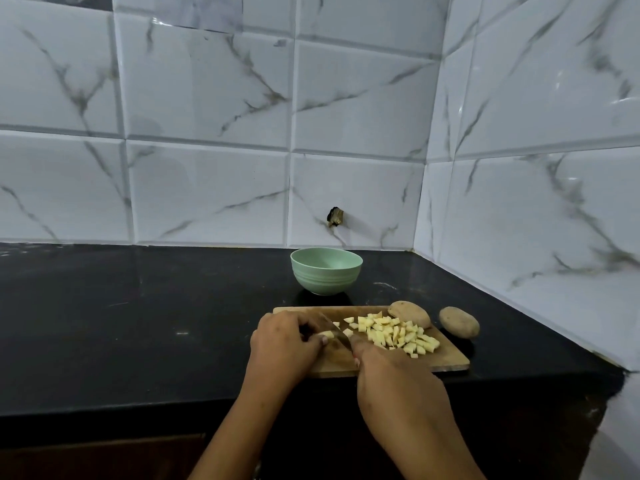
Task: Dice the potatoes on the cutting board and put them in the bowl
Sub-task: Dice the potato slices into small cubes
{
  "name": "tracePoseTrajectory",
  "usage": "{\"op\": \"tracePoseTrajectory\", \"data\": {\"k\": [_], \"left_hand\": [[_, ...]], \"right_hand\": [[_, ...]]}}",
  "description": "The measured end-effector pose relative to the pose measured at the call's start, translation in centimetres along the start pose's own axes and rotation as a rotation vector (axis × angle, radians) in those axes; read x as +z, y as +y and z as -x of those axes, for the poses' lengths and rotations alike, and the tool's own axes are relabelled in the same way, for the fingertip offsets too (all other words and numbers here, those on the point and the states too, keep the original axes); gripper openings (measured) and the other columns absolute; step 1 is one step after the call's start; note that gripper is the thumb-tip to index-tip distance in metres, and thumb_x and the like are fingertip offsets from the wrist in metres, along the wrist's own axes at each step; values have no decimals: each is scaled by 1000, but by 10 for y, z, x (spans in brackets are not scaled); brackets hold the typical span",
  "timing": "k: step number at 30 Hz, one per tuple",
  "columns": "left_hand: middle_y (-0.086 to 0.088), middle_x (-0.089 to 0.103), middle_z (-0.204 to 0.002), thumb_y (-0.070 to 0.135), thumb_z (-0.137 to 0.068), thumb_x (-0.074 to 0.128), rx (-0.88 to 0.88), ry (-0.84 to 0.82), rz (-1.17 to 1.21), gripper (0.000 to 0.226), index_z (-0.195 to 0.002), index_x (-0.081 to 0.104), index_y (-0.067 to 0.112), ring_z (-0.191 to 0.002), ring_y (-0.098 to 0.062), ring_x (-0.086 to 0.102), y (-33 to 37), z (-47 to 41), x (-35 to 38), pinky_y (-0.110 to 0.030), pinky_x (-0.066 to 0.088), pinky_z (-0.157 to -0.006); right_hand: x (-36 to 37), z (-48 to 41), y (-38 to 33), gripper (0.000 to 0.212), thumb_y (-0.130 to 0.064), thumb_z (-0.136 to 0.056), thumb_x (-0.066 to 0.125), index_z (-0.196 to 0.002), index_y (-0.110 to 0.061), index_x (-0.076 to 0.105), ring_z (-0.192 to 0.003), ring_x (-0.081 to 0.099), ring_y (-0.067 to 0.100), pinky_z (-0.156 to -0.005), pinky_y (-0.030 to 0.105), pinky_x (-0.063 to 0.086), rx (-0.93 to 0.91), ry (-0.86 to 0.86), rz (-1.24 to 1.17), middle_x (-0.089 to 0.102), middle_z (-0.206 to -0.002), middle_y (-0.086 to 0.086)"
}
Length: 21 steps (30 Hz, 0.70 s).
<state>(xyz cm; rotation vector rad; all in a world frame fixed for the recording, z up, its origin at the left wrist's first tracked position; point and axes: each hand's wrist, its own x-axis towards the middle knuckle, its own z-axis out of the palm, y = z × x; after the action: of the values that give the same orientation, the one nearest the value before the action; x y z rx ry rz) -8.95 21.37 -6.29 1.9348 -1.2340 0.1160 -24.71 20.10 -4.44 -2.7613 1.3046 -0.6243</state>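
Right hand (391, 379) wrapped round knife (335, 330), blade down on cutting board (446, 358). Left hand (284, 341) fingers (323, 340) curled over small potato piece (327, 334) beside blade; risk of nick from slipping piece. Dice (398, 336) piled alongside; bowl (325, 271) beyond board.

cutting board (446, 358): matt wood | bowl (325, 278): smooth pale-green plastic, slight sheen | counter (138, 323): black polished stone, glossy | wall tiles (207, 98): glossy marble-look ceramic | whole potatoes (459, 322): dull rough skin | knife (337, 332): metal blade
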Motion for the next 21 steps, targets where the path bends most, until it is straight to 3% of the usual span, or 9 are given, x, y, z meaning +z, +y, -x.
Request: {"op": "tracePoseTrajectory", "data": {"k": [7, 12, 16, 19, 21], "left_hand": [[15, 62, -90, 35, -87, 63, 1, 9, -51, 12, -96, 71, 38, -97, -10, 43, -1, 4, 3, -28, 43, -85], [20, 50, -73, 34, -83, 69, -37, 46, 3, 3, -84, 70, 36, -92, -8, 43, -1, 5, 1, -24, 36, -76], [20, 51, -69, 32, -79, 74, -66, 35, 41, 19, -69, 59, 37, -91, -11, 52, -4, 5, 1, -23, 35, -71], [16, 61, -79, 31, -80, 73, -64, 42, 59, 2, -80, 71, 30, -93, -10, 55, -8, 2, 4, -24, 42, -75], [15, 63, -83, 30, -80, 72, -53, 48, 59, 5, -86, 73, 29, -93, -10, 55, -10, 1, 6, -22, 42, -75]], "right_hand": [[2, -2, -11, 60, -11, -98, 42, -151, -28, 18, -105, 60, 18, -75, 30, 45, -5, -92, 81, 60, -121, 1], [11, -15, -17, 58, -8, -98, 40, -151, -25, 22, -104, 61, 19, -77, 31, 48, 0, -60, 86, 60, -121, 3], [3, -6, -11, 57, -14, -99, 40, -150, -32, 22, -104, 60, 16, -72, 28, 42, -14, -12, 25, 60, -120, -1], [-1, 2, -10, 51, -18, -100, 39, -147, -34, 27, -104, 61, 16, -69, 27, 40, -33, 2, -3, 61, -119, -2], [-2, 3, -12, 51, -17, -100, 40, -147, -34, 28, -104, 61, 16, -71, 28, 43, -29, -25, 6, 60, -120, -2]]}}
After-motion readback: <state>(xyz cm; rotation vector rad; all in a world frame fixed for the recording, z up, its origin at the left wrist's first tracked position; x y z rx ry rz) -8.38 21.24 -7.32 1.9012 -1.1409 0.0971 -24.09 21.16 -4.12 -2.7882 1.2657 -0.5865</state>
